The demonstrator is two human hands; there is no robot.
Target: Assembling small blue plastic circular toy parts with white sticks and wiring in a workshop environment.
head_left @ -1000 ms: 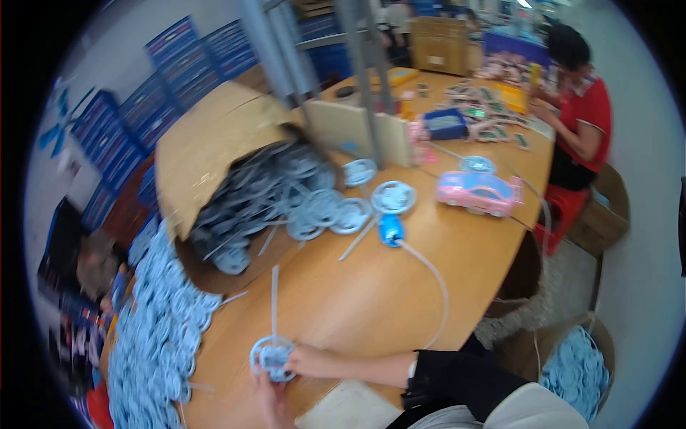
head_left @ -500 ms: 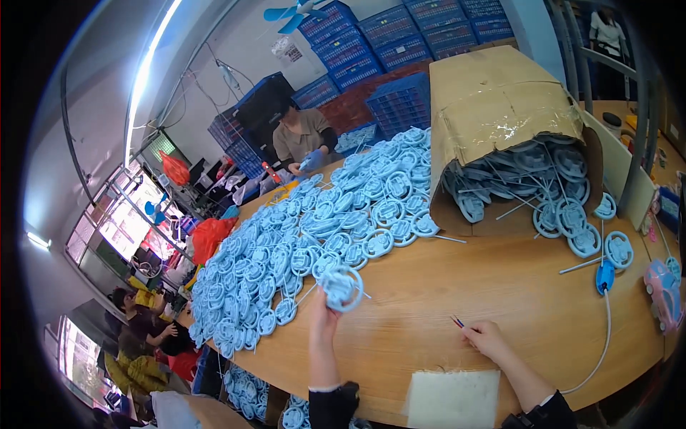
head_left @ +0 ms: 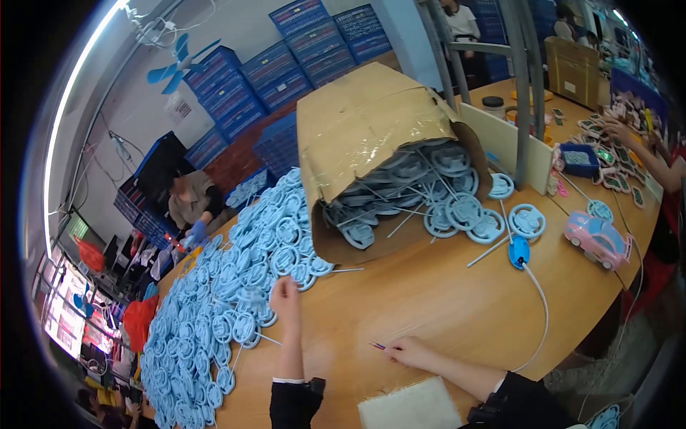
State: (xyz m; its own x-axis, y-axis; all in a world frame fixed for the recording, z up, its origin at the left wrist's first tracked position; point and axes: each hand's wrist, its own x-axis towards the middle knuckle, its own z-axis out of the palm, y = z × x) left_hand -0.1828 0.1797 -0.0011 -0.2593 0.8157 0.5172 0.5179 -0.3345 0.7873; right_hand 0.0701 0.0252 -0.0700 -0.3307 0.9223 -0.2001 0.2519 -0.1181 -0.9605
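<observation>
My left hand [head_left: 286, 304] is raised at the near edge of a big heap of light-blue round plastic rings [head_left: 200, 329], its fingers loosely curled and no ring in them. A blurred pale shape shows over the heap just left of this hand. My right hand [head_left: 411, 352] is closed in a pinch over the table, with thin dark and reddish wire ends [head_left: 377, 346] sticking out. A white cable [head_left: 546, 307] runs from a bright-blue oval plastic case [head_left: 519, 252] toward my right forearm, where its end is hidden. Below that hand lies a pale flat pad [head_left: 411, 409].
A cardboard box [head_left: 379, 121] on its side spills similar rings with rods. A pink-and-blue toy car [head_left: 599, 242] stands at right, near a metal post [head_left: 532, 107]. Across the table sits a person [head_left: 194, 204] with blue gloves. Another person's hand [head_left: 622, 134] works far right.
The ring that my left hand held is out of it. My view has swung to the right, so the box and toy car sit further left. My right hand keeps its pinch.
</observation>
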